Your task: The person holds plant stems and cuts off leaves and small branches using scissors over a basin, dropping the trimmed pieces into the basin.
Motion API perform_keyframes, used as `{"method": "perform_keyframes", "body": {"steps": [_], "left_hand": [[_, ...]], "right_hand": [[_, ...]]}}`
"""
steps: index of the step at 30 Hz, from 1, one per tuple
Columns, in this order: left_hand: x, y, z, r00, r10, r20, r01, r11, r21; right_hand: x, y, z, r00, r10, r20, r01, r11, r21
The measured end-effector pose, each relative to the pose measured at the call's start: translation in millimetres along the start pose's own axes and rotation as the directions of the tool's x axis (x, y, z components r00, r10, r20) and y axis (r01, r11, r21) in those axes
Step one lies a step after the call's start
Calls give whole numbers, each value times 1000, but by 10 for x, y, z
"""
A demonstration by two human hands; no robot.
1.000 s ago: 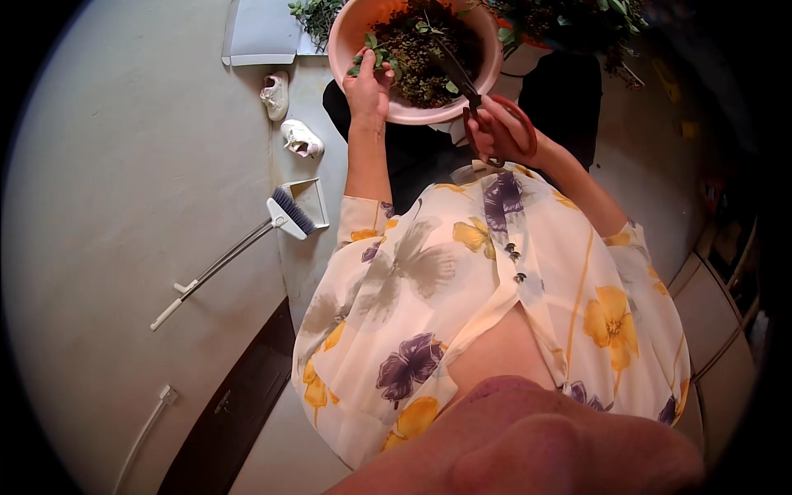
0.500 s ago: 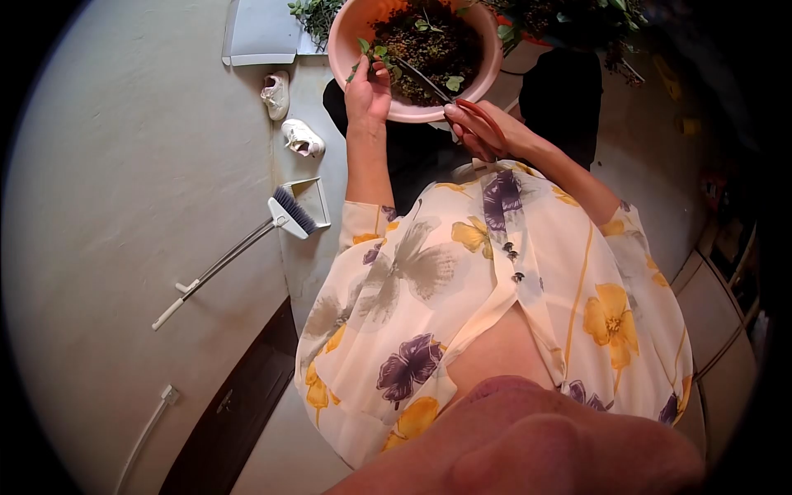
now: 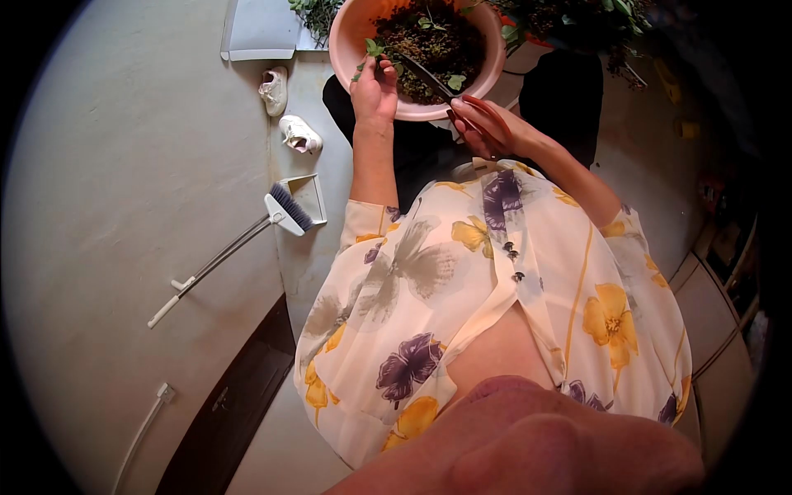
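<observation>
Red-handled scissors (image 3: 450, 94), right hand (image 3: 515, 132) gripping, poke over the basin (image 3: 350, 37), left hand (image 3: 375, 97) pinching greenery (image 3: 375, 48) at its rim!

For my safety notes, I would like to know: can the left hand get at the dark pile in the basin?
Probably yes: the left hand is at the rim of the open basin, close to the pile. However, it holds a sprig, and the scissors point towards its fingers.

Soft indoor light, strong fisheye bending, blackened corners, upper right in murky shadow
</observation>
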State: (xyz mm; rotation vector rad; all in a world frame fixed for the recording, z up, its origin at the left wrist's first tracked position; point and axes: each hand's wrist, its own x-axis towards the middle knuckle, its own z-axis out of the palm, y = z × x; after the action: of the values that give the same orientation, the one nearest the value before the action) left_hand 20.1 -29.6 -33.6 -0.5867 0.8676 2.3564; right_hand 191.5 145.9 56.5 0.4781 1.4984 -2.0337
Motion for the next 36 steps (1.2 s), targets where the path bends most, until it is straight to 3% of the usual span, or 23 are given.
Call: {"method": "perform_keyframes", "body": {"steps": [2, 9, 15, 17, 29, 36], "left_hand": [[-13, -7, 26, 999, 31, -26, -31, 999, 13], [-88, -54, 135, 992, 125, -24, -123, 989, 83], [-143, -65, 169, 987, 158, -13, -156, 983, 98], [-145, -78, 163, 987, 159, -5, -157, 981, 113], [-134, -100, 104, 987, 159, 12, -159, 979, 125], [-170, -28, 69, 991, 137, 3, -135, 974, 184]], "right_hand": [[-66, -49, 52, 996, 72, 44, -77, 988, 132], [-16, -97, 105, 997, 76, 5, -76, 992, 97], [1, -118, 121, 998, 65, 18, -67, 978, 197], [33, -105, 105, 1000, -4, -8, 5, 989, 145], [31, -89, 75, 998, -33, -47, 36, 997, 68], [-35, -42, 33, 997, 16, -80, -15, 1000, 5]]}}
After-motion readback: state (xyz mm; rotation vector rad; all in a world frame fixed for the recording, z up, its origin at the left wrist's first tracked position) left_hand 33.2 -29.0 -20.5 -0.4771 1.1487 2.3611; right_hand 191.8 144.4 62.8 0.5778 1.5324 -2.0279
